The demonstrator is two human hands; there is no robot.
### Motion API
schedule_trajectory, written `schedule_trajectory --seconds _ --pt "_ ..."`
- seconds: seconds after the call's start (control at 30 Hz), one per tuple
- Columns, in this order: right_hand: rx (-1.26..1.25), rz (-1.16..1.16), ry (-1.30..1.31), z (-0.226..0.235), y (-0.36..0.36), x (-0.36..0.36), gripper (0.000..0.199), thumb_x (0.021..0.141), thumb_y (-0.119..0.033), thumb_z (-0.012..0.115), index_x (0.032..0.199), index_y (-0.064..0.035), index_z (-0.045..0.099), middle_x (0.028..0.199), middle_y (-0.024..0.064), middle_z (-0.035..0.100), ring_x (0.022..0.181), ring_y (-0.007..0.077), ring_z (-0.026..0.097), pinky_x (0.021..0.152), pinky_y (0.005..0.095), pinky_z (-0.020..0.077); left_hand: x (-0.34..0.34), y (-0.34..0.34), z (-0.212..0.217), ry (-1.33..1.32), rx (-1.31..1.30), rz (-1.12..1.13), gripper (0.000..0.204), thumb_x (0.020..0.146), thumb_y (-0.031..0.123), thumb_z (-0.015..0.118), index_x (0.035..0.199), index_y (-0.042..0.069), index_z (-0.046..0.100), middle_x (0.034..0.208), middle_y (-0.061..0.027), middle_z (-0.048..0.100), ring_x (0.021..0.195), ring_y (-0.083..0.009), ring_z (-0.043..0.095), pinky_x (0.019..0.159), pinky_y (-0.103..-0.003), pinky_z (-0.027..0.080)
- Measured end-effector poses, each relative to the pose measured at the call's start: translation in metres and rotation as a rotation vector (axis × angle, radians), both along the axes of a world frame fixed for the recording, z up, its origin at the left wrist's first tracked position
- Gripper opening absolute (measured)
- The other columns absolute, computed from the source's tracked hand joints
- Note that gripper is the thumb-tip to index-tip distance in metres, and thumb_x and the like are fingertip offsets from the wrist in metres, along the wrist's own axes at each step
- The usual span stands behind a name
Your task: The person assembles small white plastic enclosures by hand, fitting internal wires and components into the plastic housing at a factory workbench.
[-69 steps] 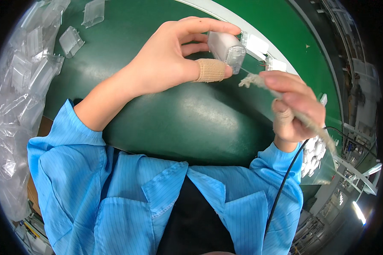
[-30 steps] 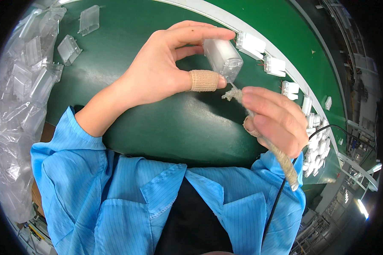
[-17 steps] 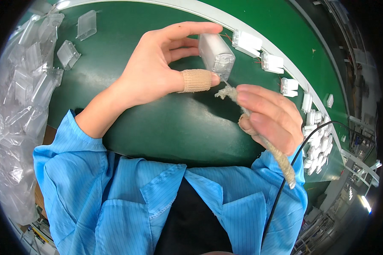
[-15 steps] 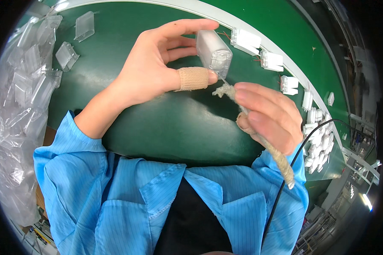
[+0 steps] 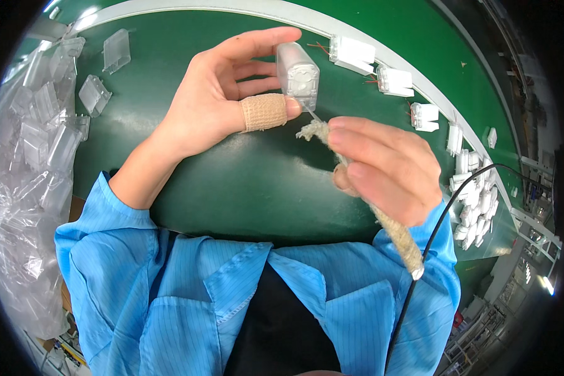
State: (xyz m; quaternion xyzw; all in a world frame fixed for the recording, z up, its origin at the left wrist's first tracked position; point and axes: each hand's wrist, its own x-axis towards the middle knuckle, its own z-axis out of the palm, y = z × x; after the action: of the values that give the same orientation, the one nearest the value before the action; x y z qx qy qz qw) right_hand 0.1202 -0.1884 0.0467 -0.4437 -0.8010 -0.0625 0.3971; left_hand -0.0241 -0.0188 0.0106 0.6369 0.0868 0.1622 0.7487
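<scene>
Green worktable (image 5: 244,188): slim metal shaft (image 5: 311,112) meets clear plastic case (image 5: 297,70)

Head view: At a bench edged by a pale curved rail (image 5: 282,10), a person in a blue jacket (image 5: 188,313) works two-handed, the case held out front, left of the rail-side white units with red wires (image 5: 395,81). The left hand (image 5: 208,103) spans it, forefinger at the far top edge and bandaged thumb (image 5: 264,113) at the near lower corner. The fingers of the right hand (image 5: 388,163) curl around a cloth-wrapped handle (image 5: 398,241) that carries the shaft.

The risk, by judgement: the shaft ends just beside the bare tip of the left thumb, so a skid on slick plastic could jab it. A fingertip hold could also let the case twist under sideways force, and prying too hard might crack its wall. Whether the shaft has entered the case cannot be told.

The case's long axis runs away from the wearer, its moulded end facing back toward the jacket; the handle slants from lower right up to the left, shaft toward the case.
</scene>
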Motion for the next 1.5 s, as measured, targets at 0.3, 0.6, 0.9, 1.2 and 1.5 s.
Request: schedule_trajectory --seconds 0.3,0.6,0.9,1.2,1.5 --pt "0.098 -0.02 0.44 0.015 -0.015 0.0 0.033 0.079 -0.012 0.069 0.103 -0.0029 0.048 0.082 0.015 0.063 0.075 0.0288 0.064 0.062 0.0338 0.0546 -0.001 0.005 -0.003 -0.013 0.075 0.065 0.072 0.068 -0.003 0.07 0.133 0.001 0.04 0.128 -0.0127 0.047 0.113 -0.0211 0.05 0.095 -0.037 0.045" --pt "-1.286 -0.548 0.331 0.006 -0.043 -0.003 0.019 0.077 -0.009 0.068 0.089 0.0031 0.06 0.067 0.0069 0.059 0.055 0.0099 0.057 0.049 0.0239 0.0436 0.002 0.006 -0.005 -0.284 0.41 0.165 0.083 0.067 0.001 0.069 0.14 0.014 0.03 0.131 -0.0108 0.042 0.117 -0.0254 0.047 0.106 -0.039 0.036" --pt "-0.716 -0.501 0.368 0.025 -0.005 -0.002 0.06 0.06 -0.019 0.082 0.113 -0.0066 0.056 0.098 0.009 0.057 0.085 0.0204 0.059 0.063 0.0303 0.0512 0.004 0.001 -0.009 -0.351 0.559 0.133 0.086 0.063 -0.001 0.07 0.138 0.011 0.031 0.127 -0.0136 0.039 0.118 -0.0268 0.044 0.104 -0.039 0.038" --pt "-0.374 -0.311 0.381 -0.004 0.03 0.007 0.076 0.057 -0.018 0.084 0.124 -0.0056 0.051 0.117 0.0126 0.047 0.104 0.0246 0.055 0.08 0.0347 0.0555 0.002 0.002 -0.008 -0.311 0.642 0.008 0.085 0.067 -0.005 0.064 0.141 0.006 0.025 0.139 -0.014 0.032 0.13 -0.028 0.035 0.108 -0.041 0.031" --pt "-0.086 -0.314 0.381 -0.032 0.035 0.001 0.073 0.056 -0.01 0.085 0.119 -0.0005 0.049 0.116 0.0142 0.042 0.105 0.0239 0.054 0.084 0.0347 0.0552 0.004 0.002 -0.018 -0.305 -0.195 -0.082 0.075 0.074 -0.001 0.059 0.141 0.004 0.026 0.135 -0.0161 0.041 0.129 -0.0264 0.038 0.105 -0.037 0.035"
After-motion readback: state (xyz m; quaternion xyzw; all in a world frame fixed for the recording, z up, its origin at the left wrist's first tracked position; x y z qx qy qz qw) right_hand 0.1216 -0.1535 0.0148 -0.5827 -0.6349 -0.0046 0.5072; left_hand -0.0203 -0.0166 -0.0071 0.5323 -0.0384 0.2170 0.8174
